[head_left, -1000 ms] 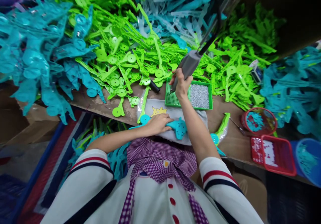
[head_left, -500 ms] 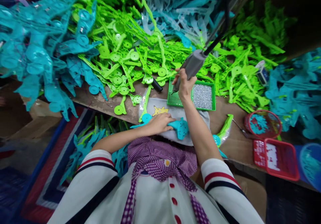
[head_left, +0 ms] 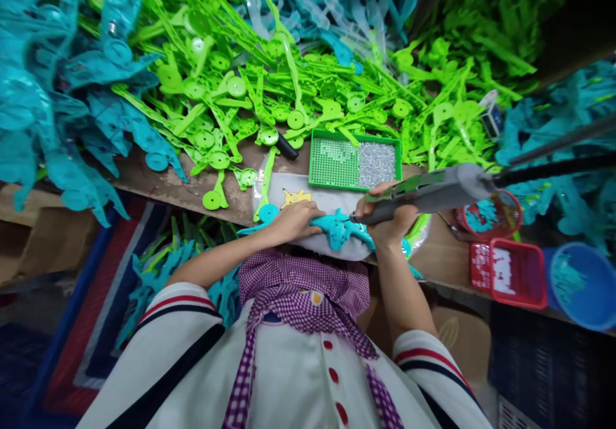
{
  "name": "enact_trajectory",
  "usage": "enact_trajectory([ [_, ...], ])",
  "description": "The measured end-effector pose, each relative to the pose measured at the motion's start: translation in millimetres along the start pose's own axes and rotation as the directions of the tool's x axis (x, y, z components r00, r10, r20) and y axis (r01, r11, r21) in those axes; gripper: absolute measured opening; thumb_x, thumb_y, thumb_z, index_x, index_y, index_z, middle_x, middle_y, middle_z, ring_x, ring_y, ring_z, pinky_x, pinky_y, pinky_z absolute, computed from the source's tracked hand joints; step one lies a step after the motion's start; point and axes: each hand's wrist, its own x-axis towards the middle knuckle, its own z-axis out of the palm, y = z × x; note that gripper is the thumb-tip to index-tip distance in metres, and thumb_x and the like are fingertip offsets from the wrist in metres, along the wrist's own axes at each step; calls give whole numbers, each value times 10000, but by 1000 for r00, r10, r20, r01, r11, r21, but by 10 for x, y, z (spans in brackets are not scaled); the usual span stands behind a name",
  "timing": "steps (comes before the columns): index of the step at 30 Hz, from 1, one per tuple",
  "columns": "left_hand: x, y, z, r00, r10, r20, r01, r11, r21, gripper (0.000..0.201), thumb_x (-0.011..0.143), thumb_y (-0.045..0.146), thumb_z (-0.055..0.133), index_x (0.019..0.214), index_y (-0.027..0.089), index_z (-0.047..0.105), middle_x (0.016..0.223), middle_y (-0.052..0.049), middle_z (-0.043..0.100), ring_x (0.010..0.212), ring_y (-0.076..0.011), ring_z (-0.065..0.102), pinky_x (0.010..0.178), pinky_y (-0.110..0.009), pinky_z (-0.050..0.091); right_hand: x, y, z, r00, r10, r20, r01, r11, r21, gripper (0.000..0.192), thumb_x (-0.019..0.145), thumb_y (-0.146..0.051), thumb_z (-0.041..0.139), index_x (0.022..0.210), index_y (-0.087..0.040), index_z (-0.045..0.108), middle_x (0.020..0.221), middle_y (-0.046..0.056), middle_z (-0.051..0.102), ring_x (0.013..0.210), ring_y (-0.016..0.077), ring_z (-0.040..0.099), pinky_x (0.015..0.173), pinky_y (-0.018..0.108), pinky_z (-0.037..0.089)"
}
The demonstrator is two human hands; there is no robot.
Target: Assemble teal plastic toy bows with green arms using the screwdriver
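My left hand (head_left: 296,220) is closed on a turquoise moulded plastic piece (head_left: 337,231), shaped like an animal, over a grey cloth pad. Wrapped around a grey electric screwdriver (head_left: 436,190) is my right hand (head_left: 392,227). The screwdriver lies almost level, its thin bit pointing left at the turquoise piece; whether the bit touches it or a screw I cannot make out. Just beyond stands a green perforated tray (head_left: 332,184), with small silvery screws (head_left: 378,159) heaped in its right part.
Lime-green plastic parts (head_left: 212,115) pile up along the back, with turquoise parts (head_left: 38,83) at left. On the right are a round red basket (head_left: 514,224), a red rectangular basket (head_left: 539,275) and a blue bowl (head_left: 590,313). A black cylinder (head_left: 287,147) lies near the tray.
My right hand has brought the screwdriver from above the green tray down and right to the turquoise piece, tipping it from steep to nearly level. My left hand stays on the piece.
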Motion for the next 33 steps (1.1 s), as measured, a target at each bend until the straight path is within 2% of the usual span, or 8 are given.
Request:
enact_trajectory([
  [6, 8, -22, 34, 1000, 0, -7, 0, 1000, -8, 348, 875, 344, 702, 1214, 267, 702, 1049, -61, 693, 1030, -255, 632, 852, -365, 503, 63, 62, 88, 994, 86, 63, -85, 996, -24, 701, 571, -929, 580, 765, -256, 572, 449, -69, 414, 355, 116, 438, 365, 281, 376],
  [15, 8, -33, 45, 1000, -5, -7, 5, 999, 32, 382, 881, 383, 700, 1244, 264, 694, 1059, -66, 683, 1038, -263, 635, 829, -357, 507, 60, 235, 130, 998, 56, 39, -59, 995, 78, 591, 592, -795, 708, 734, -232, 595, 441, -68, 475, 344, 107, 466, 348, 254, 388],
  [19, 2, -45, 71, 1000, 1, -22, -1, 1000, 26, 374, 876, 377, 706, 1232, 265, 698, 1036, -62, 682, 1025, -258, 633, 819, -349, 500, 31, 311, 154, 996, 27, 83, -38, 990, 132, 538, 587, -725, 767, 650, -226, 574, 435, -61, 493, 344, 99, 464, 338, 242, 373],
  [22, 2, -41, 74, 999, 11, -31, -11, 1000, 16, 338, 875, 359, 706, 1200, 268, 709, 1016, -55, 684, 1022, -249, 631, 821, -339, 492, -41, 367, 143, 991, 43, 123, -57, 992, 114, 527, 577, -706, 785, 619, -228, 569, 448, -53, 518, 363, 107, 481, 348, 251, 381],
  [27, -3, -4, 19, 1000, -7, -13, 7, 1000, -1, 329, 864, 327, 716, 1186, 258, 710, 1025, -56, 686, 1022, -237, 627, 843, -332, 489, -110, 365, 93, 990, 61, 125, -71, 995, 77, 563, 547, -747, 770, 651, -233, 562, 440, -63, 502, 367, 120, 490, 362, 264, 405],
  [30, -12, 11, -7, 1000, 3, -8, -3, 1000, -28, 337, 861, 323, 716, 1190, 251, 709, 1064, -63, 690, 1035, -245, 634, 852, -342, 499, 132, 291, 109, 998, -4, 66, -5, 992, 127, 571, 648, -792, 670, 731, -234, 581, 434, -76, 462, 337, 109, 454, 342, 249, 372],
  [32, -14, 15, -12, 1000, 0, -13, 0, 999, -33, 347, 867, 333, 709, 1206, 259, 705, 1097, -65, 692, 1054, -254, 637, 861, -353, 506, 453, 267, 158, 989, -128, -74, 137, 981, 138, 572, 725, -812, 577, 750, -241, 568, 450, -84, 425, 337, 102, 450, 343, 241, 363],
  [33, -14, 17, -12, 1000, -3, -14, 3, 1000, -29, 348, 870, 339, 706, 1209, 263, 705, 1107, -66, 693, 1064, -258, 637, 867, -359, 509, 641, 277, 191, 968, -199, -151, 217, 970, 114, 569, 749, -813, 545, 746, -244, 553, 468, -83, 416, 347, 100, 461, 350, 239, 367],
])
